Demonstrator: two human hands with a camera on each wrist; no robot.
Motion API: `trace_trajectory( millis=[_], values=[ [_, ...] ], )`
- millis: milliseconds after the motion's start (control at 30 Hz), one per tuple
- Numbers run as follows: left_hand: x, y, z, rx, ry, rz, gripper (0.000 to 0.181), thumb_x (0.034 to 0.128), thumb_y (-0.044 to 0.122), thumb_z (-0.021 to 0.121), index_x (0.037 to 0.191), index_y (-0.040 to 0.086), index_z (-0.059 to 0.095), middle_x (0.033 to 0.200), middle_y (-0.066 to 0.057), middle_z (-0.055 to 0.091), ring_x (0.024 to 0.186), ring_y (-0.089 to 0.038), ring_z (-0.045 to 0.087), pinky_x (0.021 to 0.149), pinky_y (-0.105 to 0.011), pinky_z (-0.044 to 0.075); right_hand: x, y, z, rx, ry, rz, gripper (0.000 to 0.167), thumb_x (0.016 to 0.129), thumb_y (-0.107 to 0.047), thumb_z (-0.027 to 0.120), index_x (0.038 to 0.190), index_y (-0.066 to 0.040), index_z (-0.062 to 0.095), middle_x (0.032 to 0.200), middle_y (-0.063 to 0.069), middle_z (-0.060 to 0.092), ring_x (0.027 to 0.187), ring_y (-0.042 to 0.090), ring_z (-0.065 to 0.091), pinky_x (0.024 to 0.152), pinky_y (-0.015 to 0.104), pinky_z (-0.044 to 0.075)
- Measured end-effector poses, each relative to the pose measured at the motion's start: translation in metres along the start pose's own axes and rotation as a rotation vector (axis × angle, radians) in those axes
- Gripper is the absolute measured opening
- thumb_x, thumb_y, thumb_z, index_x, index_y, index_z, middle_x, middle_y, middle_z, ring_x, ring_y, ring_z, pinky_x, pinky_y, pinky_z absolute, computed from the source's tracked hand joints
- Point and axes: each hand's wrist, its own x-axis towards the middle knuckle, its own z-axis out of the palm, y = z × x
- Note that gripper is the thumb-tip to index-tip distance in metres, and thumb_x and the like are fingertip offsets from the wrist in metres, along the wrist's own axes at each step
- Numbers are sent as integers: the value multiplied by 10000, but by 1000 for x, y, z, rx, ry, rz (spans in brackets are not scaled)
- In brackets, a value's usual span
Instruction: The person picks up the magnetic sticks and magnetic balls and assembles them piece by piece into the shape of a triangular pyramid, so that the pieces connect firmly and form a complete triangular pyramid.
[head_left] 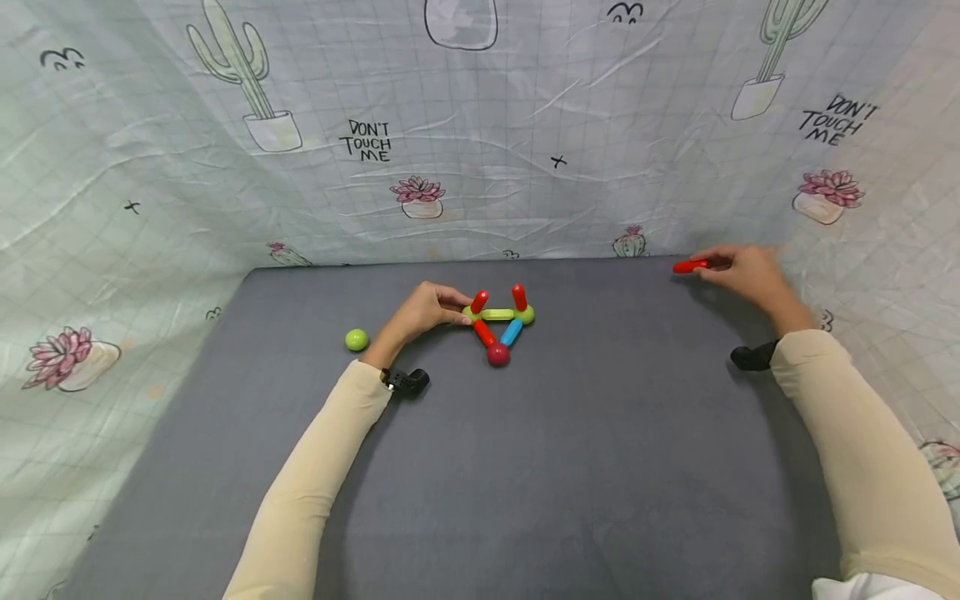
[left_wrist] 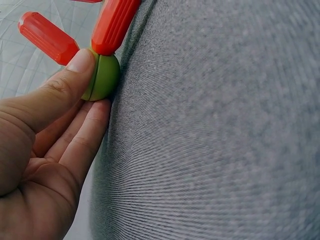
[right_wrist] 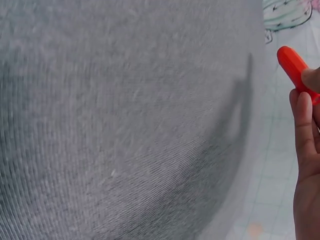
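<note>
In the head view, a triangle of magnetic rods and balls lies on the grey surface. It has a yellow-green rod (head_left: 498, 315) at the back, a blue rod (head_left: 512, 333), a red rod (head_left: 485, 334) and a dark red ball (head_left: 498, 354) in front. Red rods stand up from the two rear green balls. My left hand (head_left: 426, 318) pinches the left rear green ball (left_wrist: 107, 77) between thumb and fingers. Far to the right, my right hand (head_left: 750, 275) holds a separate red rod (head_left: 685, 267) by one end, above the surface near its back edge.
A loose green ball (head_left: 356, 339) lies left of my left wrist. A patterned cloth (head_left: 480, 167) hangs behind the grey surface (head_left: 570, 450) and down both sides.
</note>
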Motion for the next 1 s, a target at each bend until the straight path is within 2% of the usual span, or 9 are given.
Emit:
trace_trajectory(
  millis=[100, 233, 467, 600, 767, 1000],
  values=[
    [-1, -2, -1, 2, -5, -10, 326, 811, 108, 871, 1121, 56, 788, 1066, -82, 774, 959, -166, 695, 796, -266, 553, -2, -8, 3, 17, 6, -9, 318, 948, -220, 740, 1189, -14, 738, 1071, 229, 730, 725, -78, 553, 646, 197, 424],
    [-3, -3, -2, -3, 1, -18, 330, 811, 104, 870, 1126, 52, 785, 1069, -87, 773, 963, -168, 698, 796, -264, 557, -4, -20, 8, 67, 2, -24, 301, 946, -206, 742, 1183, -21, 744, 1065, 223, 739, 706, -169, 530, 593, 136, 431],
    [-1, -3, 0, -12, 3, -16, 333, 818, 128, 869, 1133, 62, 784, 1069, -80, 773, 964, -162, 695, 798, -258, 554, -9, -44, 15, 104, -10, -58, 279, 946, -190, 744, 1177, -34, 740, 1073, 227, 737, 723, -133, 571, 601, 155, 471],
    [0, -5, 1, -6, 8, -13, 331, 815, 125, 871, 1128, 57, 785, 1059, -83, 775, 958, -165, 696, 798, -260, 551, -11, -57, 21, 137, -27, -69, 284, 951, -233, 746, 1190, -81, 752, 1094, 196, 738, 765, -111, 593, 638, 152, 485],
    [0, -5, 1, -13, 13, -15, 326, 811, 116, 873, 1119, 52, 787, 1048, -96, 775, 946, -168, 702, 781, -250, 550, -15, -72, 32, 201, -51, -94, 289, 955, -208, 743, 1233, -133, 755, 1127, 155, 741, 827, -69, 648, 696, 119, 511],
    [-1, -2, 2, -15, 13, -18, 334, 816, 101, 866, 1134, 45, 781, 1070, -108, 770, 962, -159, 705, 792, -248, 554, -20, -90, 50, 260, -43, -152, 305, 924, -170, 777, 1216, -92, 740, 1124, 131, 745, 855, -86, 647, 741, 101, 498]
  ],
)
